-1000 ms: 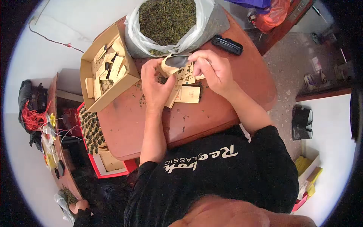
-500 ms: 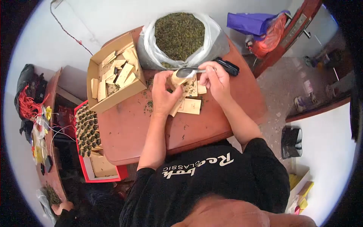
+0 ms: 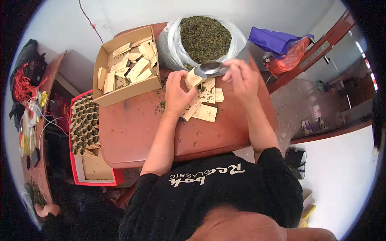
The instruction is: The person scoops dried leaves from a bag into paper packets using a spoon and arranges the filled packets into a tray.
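My left hand [image 3: 179, 94] is closed around a small tan paper packet [image 3: 193, 80] and holds it tilted, its mouth facing up and to the right. A metal spoon [image 3: 210, 68] is in my right hand [image 3: 243, 82]; the tip of its bowl is at the packet's mouth. Whether leaves lie inside the packet is hidden. Beneath my hands, several flat paper packets [image 3: 206, 113] lie on the table with dark leaf crumbs on and around them. Just beyond stands a clear plastic bag [image 3: 172, 44] full of dried green leaves [image 3: 206, 39].
A cardboard box [image 3: 132, 90] of loose paper packets stands at the table's left. Lower left, a red box [image 3: 116, 176] holds rows of filled packets [image 3: 84, 122]. Another person's hand [image 3: 47, 209] shows at the far lower left. Purple bag [image 3: 271, 40] hangs at right.
The spoon has drawn back to the right and slightly up from over the packet's mouth, along with my right hand. My left hand keeps hold of the packet. The whole view has shifted a little.
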{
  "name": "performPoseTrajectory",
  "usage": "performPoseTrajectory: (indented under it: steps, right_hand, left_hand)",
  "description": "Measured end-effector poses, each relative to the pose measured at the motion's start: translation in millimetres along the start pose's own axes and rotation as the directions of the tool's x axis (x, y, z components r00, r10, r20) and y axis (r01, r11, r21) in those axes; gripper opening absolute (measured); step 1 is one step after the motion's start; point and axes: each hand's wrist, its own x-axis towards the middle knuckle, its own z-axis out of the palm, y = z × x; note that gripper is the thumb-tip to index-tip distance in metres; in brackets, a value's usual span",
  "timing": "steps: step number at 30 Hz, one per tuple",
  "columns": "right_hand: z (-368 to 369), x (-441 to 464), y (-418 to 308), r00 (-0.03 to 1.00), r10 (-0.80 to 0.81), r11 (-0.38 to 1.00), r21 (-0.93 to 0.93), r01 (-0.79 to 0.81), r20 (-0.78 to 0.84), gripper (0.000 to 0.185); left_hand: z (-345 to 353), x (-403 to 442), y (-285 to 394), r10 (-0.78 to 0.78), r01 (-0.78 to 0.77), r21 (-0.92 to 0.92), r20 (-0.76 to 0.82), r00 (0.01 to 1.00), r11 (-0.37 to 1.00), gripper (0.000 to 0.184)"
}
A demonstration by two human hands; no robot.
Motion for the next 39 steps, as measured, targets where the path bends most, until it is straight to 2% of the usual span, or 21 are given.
performPoseTrajectory:
  steps: [4, 7, 10, 13, 16, 19, 23, 28, 32, 35, 39]
  right_hand:
    - [-6.0, 39.4, 7.3, 0.995, 0.034, 0.987, -0.154, -0.048, -0.091, 0.023]
    - [0.6, 75.7, 54.2, 0.987, 0.156, 0.93, -0.33, -0.163, -0.049, 0.026]
    - [21.7, 93.3, 116.6, 0.982, -0.072, 0.761, -0.628, 0.166, 0.173, 0.03]
    - [59.0, 90.3, 128.5, 0.949, 0.27, 0.905, -0.381, -0.192, 0.165, 0.031]
    - [73.3, 81.6, 114.4, 0.901, 0.398, 0.909, -0.205, -0.363, 0.174, 0.032]
    - [72.7, 81.3, 119.2, 0.873, 0.462, 0.887, -0.105, -0.45, 0.155, 0.032]
    - [60.8, 86.8, 129.9, 0.788, 0.592, 0.795, 0.037, -0.605, 0.167, 0.03]
    - [37.5, 91.1, 112.2, 0.784, 0.596, 0.747, 0.237, -0.621, 0.176, 0.029]
    - [22.8, 90.7, 90.2, 0.785, 0.584, 0.732, 0.285, -0.619, 0.205, 0.028]
    - [16.3, 88.5, 79.6, 0.759, 0.584, 0.695, 0.308, -0.65, 0.288, 0.027]
    - [15.7, 82.1, 65.6, 0.764, 0.563, 0.72, 0.267, -0.641, 0.316, 0.026]
  left_hand:
    - [-1.1, -0.9, -0.8, -0.03, 0.03, 0.019, -0.017, 0.999, 0.999, 0.043]
    - [-2.6, 0.9, 2.2, -0.042, 0.042, -0.001, -0.044, 0.998, 0.999, 0.043]
    - [-0.9, 0.8, -4.6, -0.049, 0.049, -0.003, -0.071, 0.996, 0.999, 0.042]
    - [-1.3, 0.6, -8.4, -0.074, 0.074, 0.001, -0.084, 0.994, 0.997, 0.042]
    - [-4.3, 3.3, -6.6, -0.104, 0.104, -0.006, -0.098, 0.99, 0.995, 0.042]
    - [-4.1, 2.8, -9.1, -0.115, 0.116, 0.009, -0.106, 0.988, 0.993, 0.043]
    - [-3.5, 2.5, -10.8, -0.127, 0.13, 0.022, -0.105, 0.986, 0.991, 0.044]
    - [-4.1, 1.9, -9.6, -0.154, 0.157, 0.027, -0.079, 0.985, 0.987, 0.042]
    - [-1.6, 0.9, -13.3, -0.136, 0.138, 0.015, -0.095, 0.986, 0.99, 0.041]
    - [-1.8, 2.0, -10.9, -0.131, 0.132, 0.008, -0.102, 0.986, 0.991, 0.041]
    - [-0.1, 0.7, -11.3, -0.143, 0.141, -0.024, -0.105, 0.984, 0.99, 0.04]
